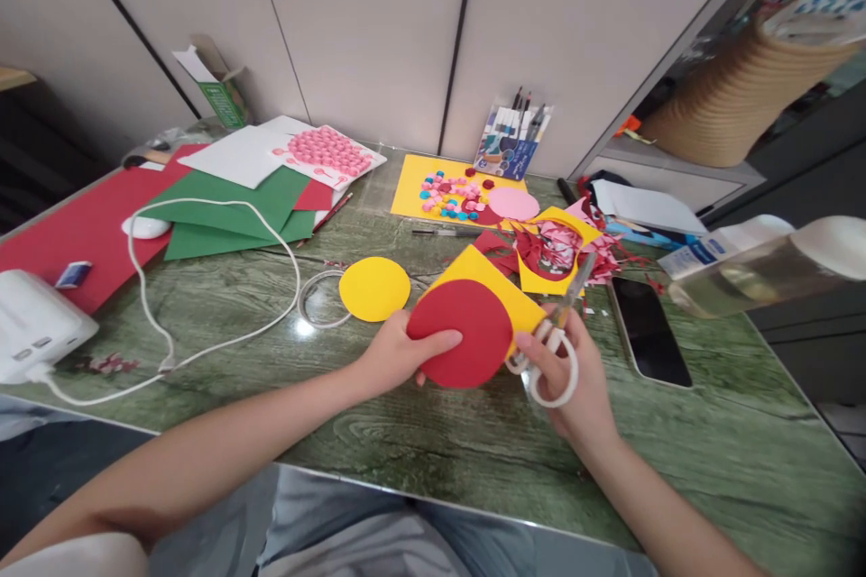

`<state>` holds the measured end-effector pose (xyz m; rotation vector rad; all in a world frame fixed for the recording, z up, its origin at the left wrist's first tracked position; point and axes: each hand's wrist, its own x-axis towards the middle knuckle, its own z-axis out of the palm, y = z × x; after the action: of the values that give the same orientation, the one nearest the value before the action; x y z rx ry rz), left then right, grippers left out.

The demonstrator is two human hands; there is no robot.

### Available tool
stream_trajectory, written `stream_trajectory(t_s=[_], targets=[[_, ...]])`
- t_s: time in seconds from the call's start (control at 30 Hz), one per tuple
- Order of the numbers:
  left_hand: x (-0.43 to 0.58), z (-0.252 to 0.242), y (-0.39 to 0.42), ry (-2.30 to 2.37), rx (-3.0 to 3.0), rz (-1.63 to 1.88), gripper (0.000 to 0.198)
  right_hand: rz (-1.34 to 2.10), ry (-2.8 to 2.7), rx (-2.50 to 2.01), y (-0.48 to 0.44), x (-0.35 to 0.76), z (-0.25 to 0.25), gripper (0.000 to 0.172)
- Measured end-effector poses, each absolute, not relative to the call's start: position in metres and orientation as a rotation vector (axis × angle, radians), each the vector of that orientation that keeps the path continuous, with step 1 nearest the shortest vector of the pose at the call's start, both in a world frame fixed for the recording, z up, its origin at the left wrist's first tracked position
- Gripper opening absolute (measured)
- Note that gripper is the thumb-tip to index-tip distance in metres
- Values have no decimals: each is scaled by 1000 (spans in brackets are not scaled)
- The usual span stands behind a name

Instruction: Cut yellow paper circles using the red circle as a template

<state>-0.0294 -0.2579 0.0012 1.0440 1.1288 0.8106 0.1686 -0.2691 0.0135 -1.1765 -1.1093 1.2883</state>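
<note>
My left hand (404,359) grips a red paper circle (464,334), its thumb lying over the front face. Behind the circle is a yellow sheet of paper (483,266), its upper corner showing past the red edge. White-handled scissors (565,370) are in my right hand (585,379), blades pointing up and away from me. Some of my right fingers are hidden behind the handles, close to the yellow sheet's right corner. A yellow paper circle (374,288) lies flat on the table, left of the red one.
Red and pink paper scraps (558,248) pile up beyond my right hand. A phone (649,329) and a clear bottle (764,275) stand to the right. A white cable (223,352) loops across the left side, near green sheets (234,216). Pompoms (453,196) lie on yellow paper at the back.
</note>
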Motion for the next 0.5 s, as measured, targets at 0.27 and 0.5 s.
stream_trajectory(t_s=[0.27, 0.5], targets=[[-37, 4, -245, 973, 697, 1034, 27, 1490, -1425, -1090, -289, 170, 23, 39], [-37, 9, -249, 938, 576, 1075, 21, 1622, -1432, -1125, -287, 167, 9, 36]])
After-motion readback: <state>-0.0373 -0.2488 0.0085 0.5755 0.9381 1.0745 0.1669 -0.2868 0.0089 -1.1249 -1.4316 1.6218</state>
